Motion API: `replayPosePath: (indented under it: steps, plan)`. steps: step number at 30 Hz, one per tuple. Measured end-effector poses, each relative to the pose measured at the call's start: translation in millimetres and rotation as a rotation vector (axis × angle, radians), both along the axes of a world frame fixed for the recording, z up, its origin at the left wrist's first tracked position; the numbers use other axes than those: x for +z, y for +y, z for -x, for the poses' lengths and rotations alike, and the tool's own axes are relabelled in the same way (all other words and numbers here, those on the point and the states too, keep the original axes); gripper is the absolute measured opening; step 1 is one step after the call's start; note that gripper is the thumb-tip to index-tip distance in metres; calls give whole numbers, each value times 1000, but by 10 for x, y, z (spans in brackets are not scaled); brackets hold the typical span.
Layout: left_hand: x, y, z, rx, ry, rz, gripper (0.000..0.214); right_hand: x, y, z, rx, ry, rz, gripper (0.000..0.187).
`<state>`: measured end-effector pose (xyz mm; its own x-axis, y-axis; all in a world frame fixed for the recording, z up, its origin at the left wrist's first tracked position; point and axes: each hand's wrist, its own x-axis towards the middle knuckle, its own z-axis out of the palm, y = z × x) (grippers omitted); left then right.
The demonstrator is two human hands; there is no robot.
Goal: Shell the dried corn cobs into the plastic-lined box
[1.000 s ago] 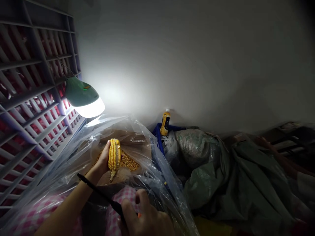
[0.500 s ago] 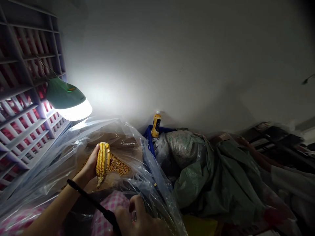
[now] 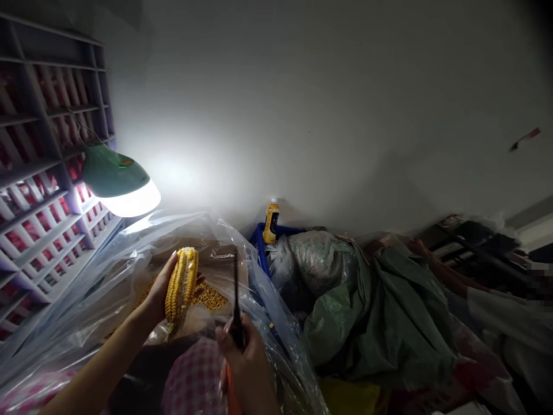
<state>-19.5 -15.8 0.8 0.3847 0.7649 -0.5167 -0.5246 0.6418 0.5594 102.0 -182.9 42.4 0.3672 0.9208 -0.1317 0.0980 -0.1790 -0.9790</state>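
My left hand (image 3: 161, 294) is closed around a yellow corn cob (image 3: 180, 283), held tilted upright with its narrow end down. A strip along the cob is bare of kernels. In my closed right hand (image 3: 249, 363) is a screwdriver-like tool (image 3: 236, 294) with a long dark shaft pointing up and an orange handle. The tool stands to the right of the cob, apart from it. Below and behind the cob, loose corn kernels (image 3: 211, 297) lie on brown material inside a clear plastic bag (image 3: 254, 288).
A lit green lamp (image 3: 118, 178) hangs on a purple plastic crate (image 3: 47, 155) at the left. Ahead is a pale wall. A yellow bottle (image 3: 271, 221) stands at a blue basket (image 3: 260, 245) with filled bags. Dark green sheeting (image 3: 380, 323) is heaped at the right.
The tool has swung from pointing left across my left forearm to standing upright, and my right hand has risen. The cob has turned slightly, showing more of its bare strip.
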Motion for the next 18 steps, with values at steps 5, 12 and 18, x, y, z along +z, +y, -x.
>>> replayPosePath:
  steps: [5,12,18]
  plan:
    - [203,-200,-29,-4,-5,-65,44,-234,398,69,-117,481,9,47]
    - [464,-541,-111,-195,101,-176,54,-308,395,247,77,792,-72,53]
    - [801,-636,-127,-2,725,-838,34,-421,291,240,80,880,-107,45]
